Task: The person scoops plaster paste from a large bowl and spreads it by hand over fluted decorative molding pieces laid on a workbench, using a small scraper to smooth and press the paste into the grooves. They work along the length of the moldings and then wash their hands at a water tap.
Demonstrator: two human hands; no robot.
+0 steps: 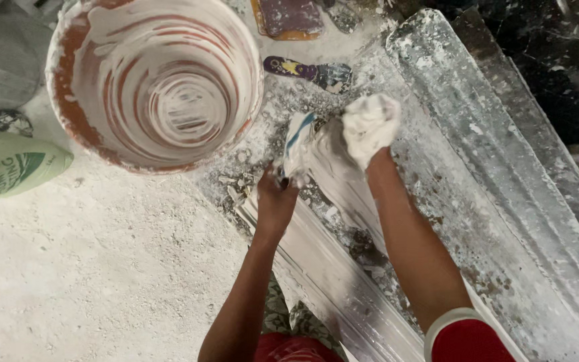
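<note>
1. Head view, landmark: the long white moulding strip (pixel 333 268) runs diagonally up from the person's lap across the plaster-strewn floor (pixel 102 268).
2. Head view, left hand (pixel 277 201): its grip is clamped on a plaster-caked tool with a blue streak (pixel 297 144), held at the strip's far end, on the side towards the bucket.
3. Head view, right hand (pixel 368 126): coated in wet white plaster, fingers closed together into a fist on a lump of it, pressing just above the strip's far end.
4. Head view, surroundings: a plaster-smeared bucket (pixel 68 87) stands left of the strip; a green-printed sack (pixel 15 167) lies further left; a wide spattered panel (pixel 504 201) lies right of the strip; a patterned sandal (pixel 309 72) lies beyond its far end.
5. Judgement: plaster is apparently being applied and shaped at the strip's end. The next move likely calls for steady pressure and an even draw along the profile.
</note>
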